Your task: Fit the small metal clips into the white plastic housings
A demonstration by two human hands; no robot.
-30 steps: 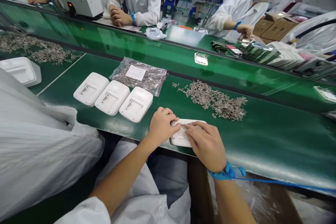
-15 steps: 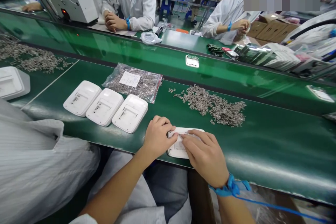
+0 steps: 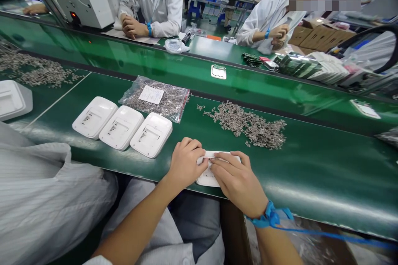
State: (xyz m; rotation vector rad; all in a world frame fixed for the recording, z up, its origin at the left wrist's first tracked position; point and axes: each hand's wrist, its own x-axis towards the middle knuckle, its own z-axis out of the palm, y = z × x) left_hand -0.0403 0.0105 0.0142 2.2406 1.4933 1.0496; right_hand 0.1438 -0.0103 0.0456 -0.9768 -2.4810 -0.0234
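A white plastic housing lies near the front edge of the green bench, partly covered by both hands. At its left edge, my left hand grips it with curled fingers and thumb. My right hand reaches over the upper right part, fingers bent together and fingertips on the housing; a blue band circles that wrist. Whether a small part is under the fingertips is hidden. Beyond the hands is a pile of small metal pieces.
Three similar white housings sit in a row to the left. Behind them lies a clear bag of small metal parts with a label. A green raised ledge runs across the back. Co-workers sit beyond it; a white sleeve is close at left.
My right fingers have shifted slightly on the housing and cover the dark slot seen near its top. My left hand keeps its grip. The whole view has moved slightly.
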